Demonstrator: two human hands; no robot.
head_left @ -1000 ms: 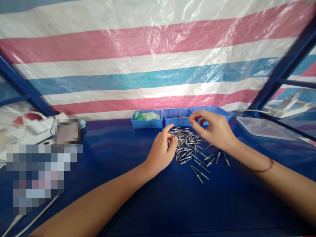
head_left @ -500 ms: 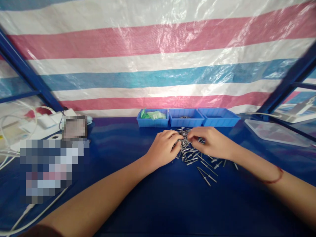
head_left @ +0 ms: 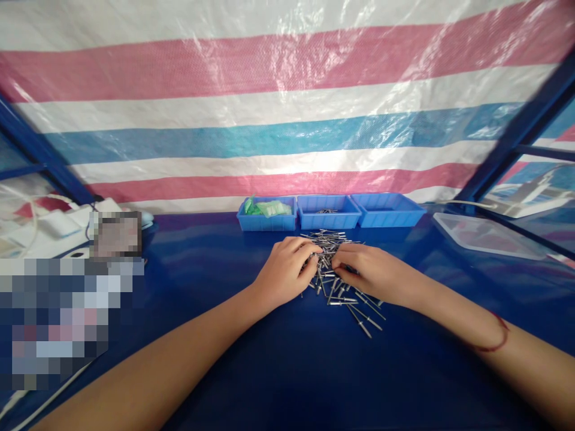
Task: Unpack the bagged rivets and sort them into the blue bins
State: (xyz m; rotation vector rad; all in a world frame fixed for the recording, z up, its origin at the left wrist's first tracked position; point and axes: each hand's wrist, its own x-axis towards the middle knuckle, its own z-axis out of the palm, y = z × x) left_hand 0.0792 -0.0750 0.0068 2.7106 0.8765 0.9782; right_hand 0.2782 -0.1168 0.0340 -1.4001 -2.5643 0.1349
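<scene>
A loose pile of silver pop rivets lies on the dark blue tabletop, their thin pins pointing in many directions. At the pile's left side, my left hand is curled, with some rivets showing between its thumb and fingers. My right hand reaches into the pile from the right, thumb and fingertips drawn together low among the rivets. What those fingertips grip is hidden. Several rivets lie apart toward the near side of the pile.
Behind the pile stand three blue bins in a row: a left bin with green packets, a middle bin with a few rivets, and a right bin. A clear plastic lid lies right. White cables run along the left.
My right hand has moved down onto the pile and its fingers have closed more. My left hand keeps nearly the same pose. The whole view has shifted slightly.
</scene>
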